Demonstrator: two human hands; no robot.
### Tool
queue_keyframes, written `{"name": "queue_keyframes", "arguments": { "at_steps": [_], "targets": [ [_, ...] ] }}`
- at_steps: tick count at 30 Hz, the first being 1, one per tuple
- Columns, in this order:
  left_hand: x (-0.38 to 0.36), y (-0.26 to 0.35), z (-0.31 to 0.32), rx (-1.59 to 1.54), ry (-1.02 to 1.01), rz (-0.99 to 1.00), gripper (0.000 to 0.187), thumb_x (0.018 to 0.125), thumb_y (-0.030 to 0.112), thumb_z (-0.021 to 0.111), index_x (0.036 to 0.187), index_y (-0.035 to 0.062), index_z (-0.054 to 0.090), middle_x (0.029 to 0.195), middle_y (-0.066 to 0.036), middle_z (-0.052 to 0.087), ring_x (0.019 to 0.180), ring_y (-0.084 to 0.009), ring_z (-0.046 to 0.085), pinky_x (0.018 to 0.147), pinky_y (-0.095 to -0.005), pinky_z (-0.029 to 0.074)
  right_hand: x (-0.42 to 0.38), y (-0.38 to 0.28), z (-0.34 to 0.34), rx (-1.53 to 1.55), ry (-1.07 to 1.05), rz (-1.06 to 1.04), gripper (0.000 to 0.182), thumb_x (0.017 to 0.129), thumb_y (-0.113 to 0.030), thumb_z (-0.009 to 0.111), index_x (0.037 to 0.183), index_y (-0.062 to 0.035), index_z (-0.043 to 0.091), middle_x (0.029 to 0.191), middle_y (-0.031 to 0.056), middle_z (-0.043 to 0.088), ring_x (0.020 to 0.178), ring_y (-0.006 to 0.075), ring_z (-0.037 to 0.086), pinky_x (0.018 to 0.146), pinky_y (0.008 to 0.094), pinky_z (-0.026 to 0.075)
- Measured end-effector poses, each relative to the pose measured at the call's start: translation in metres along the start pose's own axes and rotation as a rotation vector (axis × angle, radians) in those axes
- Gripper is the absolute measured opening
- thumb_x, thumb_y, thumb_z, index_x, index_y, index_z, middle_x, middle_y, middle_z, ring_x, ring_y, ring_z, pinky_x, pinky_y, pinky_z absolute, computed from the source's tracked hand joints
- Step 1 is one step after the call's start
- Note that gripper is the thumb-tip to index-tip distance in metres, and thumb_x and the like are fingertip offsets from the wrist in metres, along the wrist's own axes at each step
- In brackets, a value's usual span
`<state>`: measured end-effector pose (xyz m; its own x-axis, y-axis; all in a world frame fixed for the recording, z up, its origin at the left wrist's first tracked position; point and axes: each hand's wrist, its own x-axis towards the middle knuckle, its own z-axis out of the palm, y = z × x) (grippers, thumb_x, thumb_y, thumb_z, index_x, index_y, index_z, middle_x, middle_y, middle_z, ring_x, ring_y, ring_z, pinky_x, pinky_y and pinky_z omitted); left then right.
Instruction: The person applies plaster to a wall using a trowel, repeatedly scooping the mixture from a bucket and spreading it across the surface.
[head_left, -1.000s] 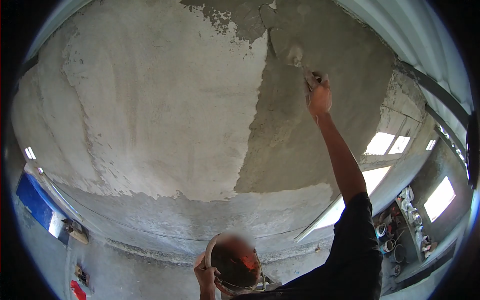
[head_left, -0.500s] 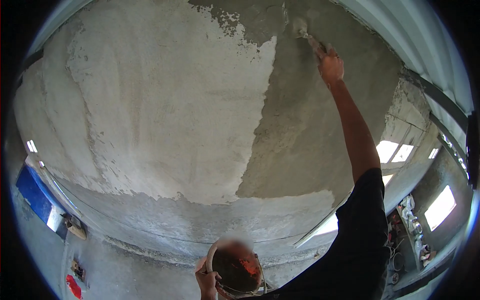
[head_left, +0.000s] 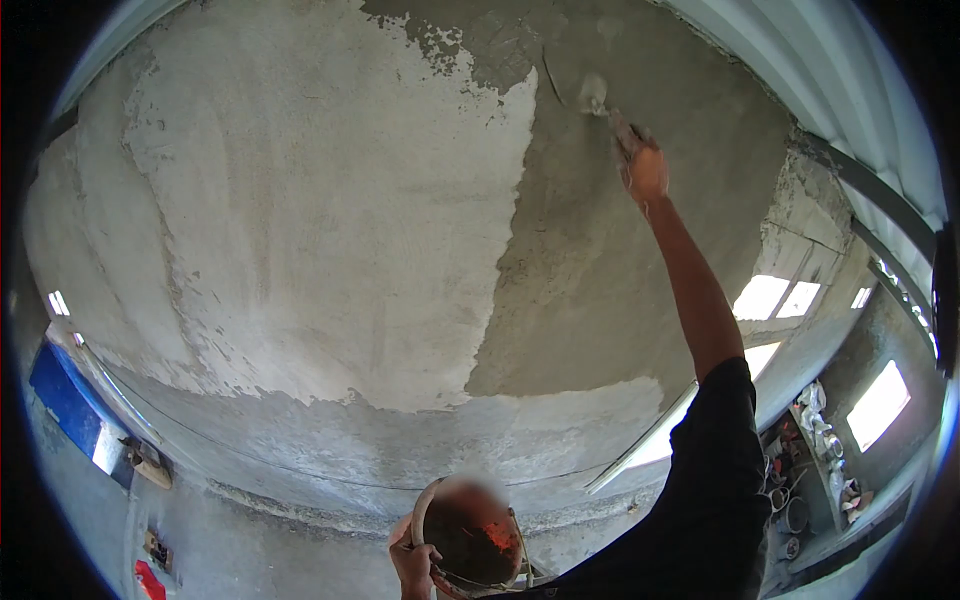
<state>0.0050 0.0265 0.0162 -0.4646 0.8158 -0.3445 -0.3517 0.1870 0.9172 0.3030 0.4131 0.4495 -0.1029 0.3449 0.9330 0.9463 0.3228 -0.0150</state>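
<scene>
High on the wall, my right hand (head_left: 643, 170) is closed round the handle of a trowel (head_left: 593, 95), its blade against the darker, wet-looking plaster (head_left: 600, 260). A thin curved mark runs in the plaster just left of the blade. To the left lies a paler, dry-looking wall surface (head_left: 330, 220) with a ragged border. Low in view, my left hand (head_left: 412, 562) grips the rim of a round bucket (head_left: 428, 505). The bucket's inside is dark with an orange-red patch, and part of it is blurred.
Corrugated roofing (head_left: 850, 90) meets the wall at upper right. Shelves with assorted objects (head_left: 825, 440) stand at lower right by a bright window (head_left: 879, 405). A blue panel (head_left: 68, 395) and a red item (head_left: 149, 580) are at lower left.
My right hand and the trowel have moved down and slightly left along the plaster. My left hand still grips the bucket in nearly the same spot.
</scene>
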Motion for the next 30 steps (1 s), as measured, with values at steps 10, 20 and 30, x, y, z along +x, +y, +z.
{"name": "queue_keyframes", "arguments": {
  "at_steps": [10,20,30],
  "targets": [
    [0.005,-0.018,-0.006,-0.004,-0.014,0.019,0.050,0.061,-0.010,0.046,0.109,-0.0059,0.062,0.074,-0.009,0.064,0.047,-0.0139,0.056,0.042,-0.0258,0.045,0.033,-0.005,-0.007,0.049,0.110,-0.027,0.044,0.086,-0.020,0.061,0.129,-0.0170,0.051,0.107,0.0166,0.062,0.089,0.0359,0.060,0.077,0.0431,0.050],
    [-0.003,0.002,0.003,-0.061,0.008,0.016,0.051,0.060,-0.010,0.047,0.108,-0.0058,0.062,0.073,-0.008,0.064,0.046,-0.0125,0.054,0.041,-0.0245,0.043,0.023,-0.033,0.016,0.019,0.068,-0.082,0.041,0.089,-0.024,0.058,0.130,-0.0216,0.051,0.110,0.0152,0.062,0.096,0.0352,0.061,0.084,0.0427,0.050],
    [-0.003,0.003,0.001,-0.005,0.015,-0.024,0.052,0.057,-0.011,0.049,0.106,-0.0022,0.066,0.067,-0.005,0.063,0.043,-0.0101,0.050,0.037,-0.0247,0.040,0.031,-0.032,0.018,0.164,0.023,-0.038,0.047,0.090,-0.020,0.056,0.135,-0.0310,0.045,0.117,0.0141,0.058,0.103,0.0311,0.059,0.087,0.0405,0.050]
  ]
}}
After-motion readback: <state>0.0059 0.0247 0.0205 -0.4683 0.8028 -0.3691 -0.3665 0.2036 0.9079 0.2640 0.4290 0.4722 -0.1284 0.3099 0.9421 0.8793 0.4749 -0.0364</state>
